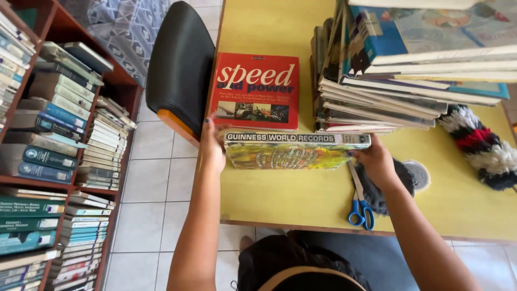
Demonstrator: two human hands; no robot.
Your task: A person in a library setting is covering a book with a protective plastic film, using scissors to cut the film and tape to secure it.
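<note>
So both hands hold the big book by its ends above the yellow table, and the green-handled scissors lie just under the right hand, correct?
Nearly: the scissors have blue handles, not green, as the head view shows. Left hand and right hand do hold the big book by its ends above the yellow table.

The worktop is yellow. On it lies a red book with white lettering. The held book has a shimmering green-gold cover and grey spine. The scissors have blue handles. The duster is striped red, white and black, possibly wool. The chair is black.
</note>
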